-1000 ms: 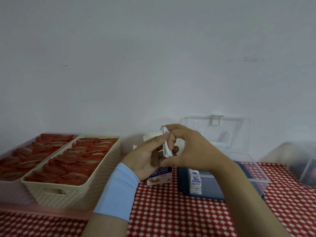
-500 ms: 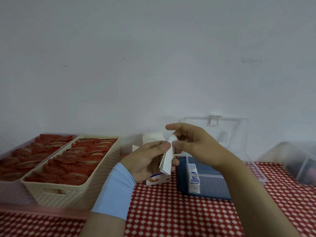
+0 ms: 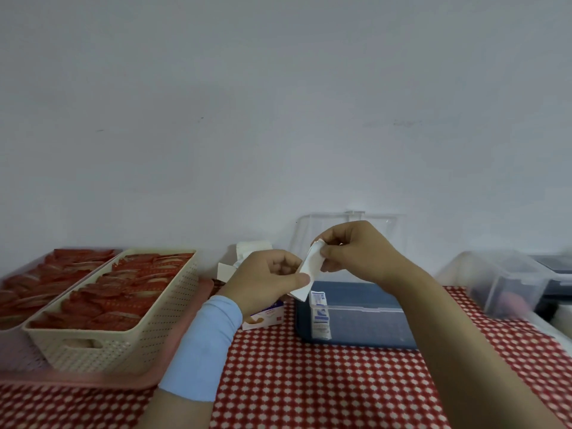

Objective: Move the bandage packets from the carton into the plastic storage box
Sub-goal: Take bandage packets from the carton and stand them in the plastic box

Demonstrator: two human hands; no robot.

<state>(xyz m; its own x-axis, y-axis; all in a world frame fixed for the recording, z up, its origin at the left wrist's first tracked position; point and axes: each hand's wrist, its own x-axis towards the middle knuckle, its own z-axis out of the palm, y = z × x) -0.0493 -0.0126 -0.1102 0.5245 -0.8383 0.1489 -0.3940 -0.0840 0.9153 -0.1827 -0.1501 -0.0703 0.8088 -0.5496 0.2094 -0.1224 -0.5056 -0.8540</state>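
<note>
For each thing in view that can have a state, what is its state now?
Carton: upright, top flaps open.
Plastic storage box: lid raised, stored packets at its left end.
Bandage packets: held in the air between both hands.
Left hand: pinches their lower part.
Right hand: pinches their upper end.
Cream basket: full of red packets.

This looks like a plain home room set up for sorting supplies. A table with a red-and-white checked cloth (image 3: pixel 309 394) stands against a bare pale wall (image 3: pixel 278 119). At left, 2 perforated baskets (image 3: pixel 139 345) of red sachets sit on a pink tray (image 3: pixel 93 380). A plastic storage box (image 3: pixel 365 323) is at centre, with a clear bin (image 3: pixel 501 283) at right.
</note>
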